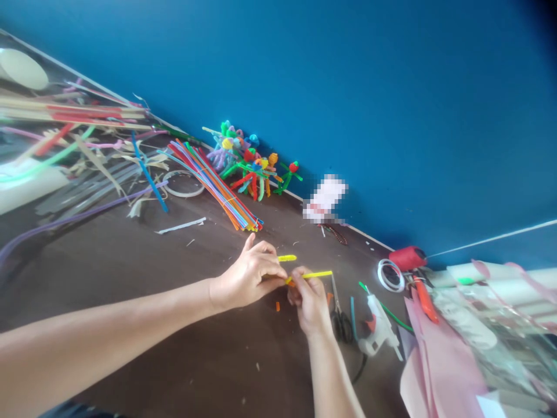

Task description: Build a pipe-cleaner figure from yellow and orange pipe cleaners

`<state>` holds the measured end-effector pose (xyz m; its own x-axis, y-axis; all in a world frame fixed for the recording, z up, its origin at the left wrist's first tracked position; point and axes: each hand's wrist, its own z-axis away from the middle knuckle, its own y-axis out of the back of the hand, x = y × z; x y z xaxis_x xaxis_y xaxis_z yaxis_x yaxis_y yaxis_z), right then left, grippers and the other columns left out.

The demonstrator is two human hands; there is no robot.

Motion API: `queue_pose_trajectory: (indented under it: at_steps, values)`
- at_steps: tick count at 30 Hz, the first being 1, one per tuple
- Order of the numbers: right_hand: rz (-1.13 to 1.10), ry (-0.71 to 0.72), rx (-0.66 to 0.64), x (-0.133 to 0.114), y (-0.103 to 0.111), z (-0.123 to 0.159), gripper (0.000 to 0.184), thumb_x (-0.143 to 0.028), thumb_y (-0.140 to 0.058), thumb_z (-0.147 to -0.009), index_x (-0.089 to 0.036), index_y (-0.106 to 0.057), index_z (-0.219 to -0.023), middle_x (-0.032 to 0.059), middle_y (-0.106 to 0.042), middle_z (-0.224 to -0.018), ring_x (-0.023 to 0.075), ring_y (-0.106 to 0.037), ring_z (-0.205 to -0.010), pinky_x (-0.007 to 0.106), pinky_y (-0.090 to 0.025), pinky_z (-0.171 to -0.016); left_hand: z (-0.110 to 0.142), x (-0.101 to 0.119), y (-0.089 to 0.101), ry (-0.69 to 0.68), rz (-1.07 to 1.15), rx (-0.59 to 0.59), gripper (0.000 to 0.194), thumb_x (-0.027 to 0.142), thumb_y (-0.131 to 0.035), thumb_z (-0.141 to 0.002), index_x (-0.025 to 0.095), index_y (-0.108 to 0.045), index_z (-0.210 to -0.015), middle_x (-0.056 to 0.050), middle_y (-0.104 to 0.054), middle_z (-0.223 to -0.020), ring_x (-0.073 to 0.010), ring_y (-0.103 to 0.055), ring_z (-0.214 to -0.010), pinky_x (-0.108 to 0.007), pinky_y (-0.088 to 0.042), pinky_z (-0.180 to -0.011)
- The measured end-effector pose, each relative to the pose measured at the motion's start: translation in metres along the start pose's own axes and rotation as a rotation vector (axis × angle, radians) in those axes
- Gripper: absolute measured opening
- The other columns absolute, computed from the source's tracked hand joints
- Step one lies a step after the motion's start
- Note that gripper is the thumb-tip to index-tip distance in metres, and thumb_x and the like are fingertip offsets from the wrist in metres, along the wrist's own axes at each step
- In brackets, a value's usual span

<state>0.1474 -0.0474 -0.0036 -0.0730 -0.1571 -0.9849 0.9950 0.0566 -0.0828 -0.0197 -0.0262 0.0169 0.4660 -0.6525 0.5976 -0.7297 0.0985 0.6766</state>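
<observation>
My left hand (248,278) pinches a short yellow pipe cleaner (287,258), whose end sticks out past the fingertips. My right hand (310,303) grips a longer yellow pipe cleaner (310,275) with a bit of orange (289,281) at its end. The two hands nearly touch, and the fingers hide part of both pieces. A small orange pipe cleaner scrap (277,306) lies on the dark brown table (183,360) just below them.
Scissors (340,325) and a white glue gun (376,328) with its cord lie right of my hands. Pink paper (439,366), a red spool (408,258) and a bundle of coloured pipe cleaners (213,183) sit nearby. Pipe cleaner figures (248,162) stand against the blue wall (348,87).
</observation>
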Motion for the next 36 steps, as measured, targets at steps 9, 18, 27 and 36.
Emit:
queue_pose_trajectory:
  at_steps: [9,18,27,36]
  values:
    - [0.493,0.280,0.081,-0.008,-0.008,0.006,0.022,-0.032,-0.048,-0.080,-0.016,-0.056,-0.066,-0.0030,-0.048,-0.054,0.0095,-0.042,-0.049,0.021,-0.035,-0.047,-0.001,-0.004,-0.003,0.118,-0.017,0.113,0.019,0.025,-0.050,-0.079,0.027,-0.066,-0.089,-0.001,-0.064,-0.076,-0.0166,-0.050,-0.085,-0.045,-0.018,-0.094]
    - [0.924,0.461,0.039,-0.016,-0.014,0.019,0.020,-0.024,-0.043,-0.083,-0.016,-0.057,-0.071,0.0005,-0.055,-0.057,0.0116,-0.050,-0.051,0.021,-0.035,-0.052,-0.002,-0.002,0.002,-0.003,-0.191,0.090,0.019,0.026,-0.047,-0.081,0.025,-0.066,-0.081,-0.002,-0.064,-0.071,-0.0191,-0.048,-0.086,-0.050,-0.015,-0.094]
    - [0.583,0.342,0.112,-0.016,-0.005,0.014,0.026,-0.029,-0.047,-0.080,-0.016,-0.048,-0.058,-0.0033,-0.044,-0.051,0.0090,-0.042,-0.048,0.020,-0.033,-0.048,-0.001,0.005,0.004,-0.191,-0.221,-0.016,0.022,0.021,-0.045,-0.083,0.022,-0.063,-0.070,0.000,-0.059,-0.064,-0.0168,-0.048,-0.088,-0.053,-0.006,-0.098]
    - [-0.211,-0.070,0.075,-0.007,-0.005,0.002,0.022,-0.037,-0.063,-0.067,-0.019,-0.052,-0.070,-0.0114,-0.029,-0.041,0.0037,-0.022,-0.034,0.018,-0.024,-0.037,-0.001,0.005,0.005,-0.057,-0.003,0.089,0.017,0.026,-0.047,-0.083,0.021,-0.063,-0.082,-0.002,-0.065,-0.078,-0.0158,-0.050,-0.087,-0.044,-0.014,-0.098]
